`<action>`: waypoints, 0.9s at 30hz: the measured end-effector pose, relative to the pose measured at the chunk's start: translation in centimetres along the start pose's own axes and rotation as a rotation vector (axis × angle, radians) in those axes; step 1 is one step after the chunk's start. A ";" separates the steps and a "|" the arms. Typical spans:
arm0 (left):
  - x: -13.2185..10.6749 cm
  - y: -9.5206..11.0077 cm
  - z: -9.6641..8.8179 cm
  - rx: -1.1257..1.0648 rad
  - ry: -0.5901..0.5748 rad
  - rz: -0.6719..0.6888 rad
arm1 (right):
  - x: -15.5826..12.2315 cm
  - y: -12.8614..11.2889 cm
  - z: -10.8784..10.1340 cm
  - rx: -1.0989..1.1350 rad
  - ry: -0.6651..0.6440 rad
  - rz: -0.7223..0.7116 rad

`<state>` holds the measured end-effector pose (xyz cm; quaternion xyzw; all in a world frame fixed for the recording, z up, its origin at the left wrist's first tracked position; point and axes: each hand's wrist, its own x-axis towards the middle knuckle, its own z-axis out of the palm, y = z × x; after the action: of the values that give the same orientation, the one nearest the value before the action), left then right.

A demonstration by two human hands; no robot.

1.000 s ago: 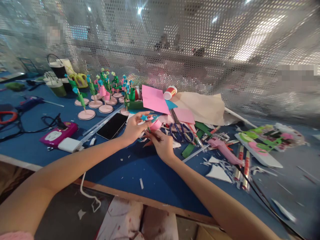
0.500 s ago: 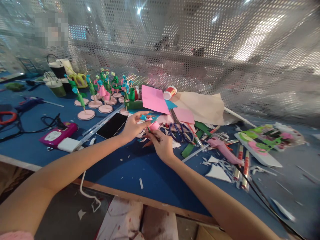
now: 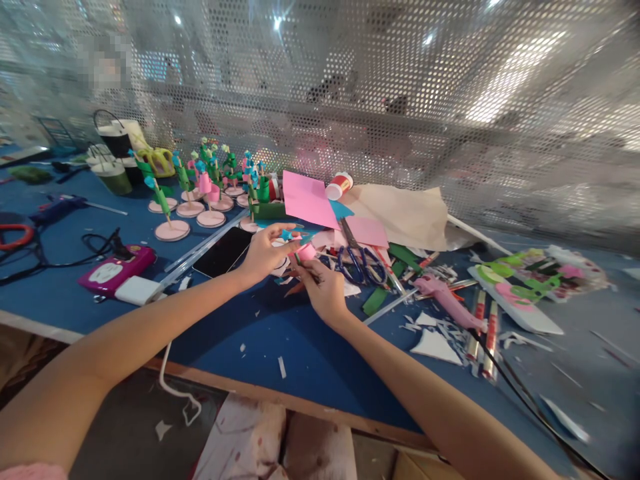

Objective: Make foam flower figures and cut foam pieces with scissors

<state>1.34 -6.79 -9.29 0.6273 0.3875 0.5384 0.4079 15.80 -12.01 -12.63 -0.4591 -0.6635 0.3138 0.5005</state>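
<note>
Over the middle of the blue table my two hands meet around a small paper piece. My left hand (image 3: 264, 255) pinches a little blue paper flower (image 3: 287, 235) between thumb and fingers. My right hand (image 3: 323, 285) is closed on a small pink paper roll (image 3: 305, 252), right beside the left fingertips. Some green shows at the roll's lower edge; whether it is joined to the blue piece I cannot tell. Blue-handled scissors (image 3: 361, 261) lie just right of my right hand, and a black phone (image 3: 223, 251) rests behind my left wrist.
Several paper flowers on round pink bases (image 3: 172, 231) stand at back left. A purple power socket (image 3: 119, 270) lies left, a pink glue gun (image 3: 450, 301) right. Pink paper sheets (image 3: 307, 198), a paper cup (image 3: 339, 185) and scraps (image 3: 436, 345) lie about. A perforated metallic sheet (image 3: 410, 120) rises behind.
Both hands stay almost in place. The pink roll has shifted very slightly to the left between them. A small white scrap now shows on the table in front of the hands.
</note>
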 end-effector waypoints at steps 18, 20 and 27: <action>-0.2 -0.4 0.3 -0.113 -0.109 0.027 | 0.0 -0.1 0.0 -0.021 -0.044 -0.054; -0.2 -0.4 0.2 -0.087 -0.101 0.031 | 0.0 0.0 0.0 -0.024 -0.046 -0.059; -0.1 -0.4 0.2 -0.072 -0.082 0.051 | 0.1 0.2 0.1 -0.005 -0.030 -0.047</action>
<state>1.47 -6.73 -9.70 0.6434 0.3349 0.5360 0.4319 15.79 -11.87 -12.83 -0.4400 -0.6823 0.3069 0.4967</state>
